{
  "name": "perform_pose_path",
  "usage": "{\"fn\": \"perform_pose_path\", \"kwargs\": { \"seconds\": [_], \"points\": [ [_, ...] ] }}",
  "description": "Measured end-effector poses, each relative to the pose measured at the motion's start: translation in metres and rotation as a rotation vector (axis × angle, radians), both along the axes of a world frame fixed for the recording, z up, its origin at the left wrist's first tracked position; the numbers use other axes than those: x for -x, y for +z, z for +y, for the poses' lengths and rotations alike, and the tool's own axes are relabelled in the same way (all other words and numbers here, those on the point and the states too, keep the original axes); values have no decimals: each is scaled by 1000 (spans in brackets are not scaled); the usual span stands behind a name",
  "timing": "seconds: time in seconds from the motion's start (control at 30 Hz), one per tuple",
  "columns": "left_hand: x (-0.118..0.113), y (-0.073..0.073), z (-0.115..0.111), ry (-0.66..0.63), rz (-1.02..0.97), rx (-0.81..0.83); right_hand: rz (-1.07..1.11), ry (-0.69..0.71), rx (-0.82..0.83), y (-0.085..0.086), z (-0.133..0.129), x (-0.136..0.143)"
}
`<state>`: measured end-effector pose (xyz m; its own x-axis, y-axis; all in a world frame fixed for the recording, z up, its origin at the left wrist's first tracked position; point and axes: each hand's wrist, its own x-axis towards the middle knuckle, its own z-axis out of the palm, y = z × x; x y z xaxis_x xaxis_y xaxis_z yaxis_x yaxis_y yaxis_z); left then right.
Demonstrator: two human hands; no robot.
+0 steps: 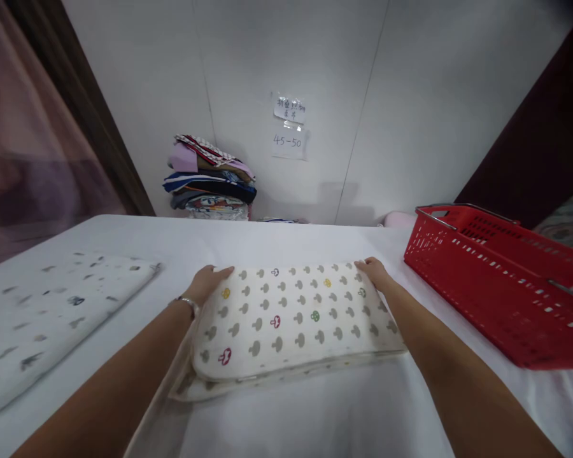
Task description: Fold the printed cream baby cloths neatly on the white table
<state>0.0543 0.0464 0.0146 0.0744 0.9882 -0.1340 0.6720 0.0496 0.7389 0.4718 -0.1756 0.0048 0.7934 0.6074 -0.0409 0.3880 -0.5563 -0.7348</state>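
Note:
A folded white cloth [291, 318] with grey, red, yellow and green mushroom prints lies in layers on the white-covered table [315, 413]. Its far left corner is pinched in my left hand [209, 283], which has a bracelet at the wrist. At the far right corner, my right hand [373, 272] grips the same edge between thumb and fingers. The layers at the near left corner are slightly spread. To the left lies another folded white cloth [52, 312] with dark and grey prints, apart from both hands.
A red plastic basket [496, 286] with metal handles stands at the right. Behind the table's far edge is a stack of folded fabrics [212, 181]. Paper signs [289, 127] hang on the white wall. Curtains flank both sides.

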Motion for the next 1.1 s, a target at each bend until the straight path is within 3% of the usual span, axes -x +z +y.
{"fn": "perform_pose_path", "kwargs": {
  "seconds": [0.07,0.13,0.27,0.4,0.53,0.63,0.73,0.87,1.0,1.1],
  "points": [
    [-1,-6,-3,-45,180,-135,-98,-29,8,-5,-1,5],
    [-2,-12,-4,-85,311,-161,-172,-31,45,-11,-1,9],
    [-3,-15,-7,-93,373,-136,-249,-4,132,-20,0,14],
    [-4,-9,-12,-111,430,-174,-298,29,199,-17,-1,11],
    [-4,-4,-28,-239,568,-476,-447,91,244,-6,-1,23],
    [-2,-9,-45,-437,632,-695,-714,329,241,-8,-3,43],
    [2,-22,-59,-570,673,-619,-747,523,303,-21,-6,58],
    [5,-29,-66,-578,683,-472,-646,533,411,-36,-8,59],
    [0,-18,-65,-588,697,-418,-618,528,430,-28,-6,63],
    [-1,-6,-73,-577,677,-374,-654,510,424,-19,-19,74]
  ]
}}
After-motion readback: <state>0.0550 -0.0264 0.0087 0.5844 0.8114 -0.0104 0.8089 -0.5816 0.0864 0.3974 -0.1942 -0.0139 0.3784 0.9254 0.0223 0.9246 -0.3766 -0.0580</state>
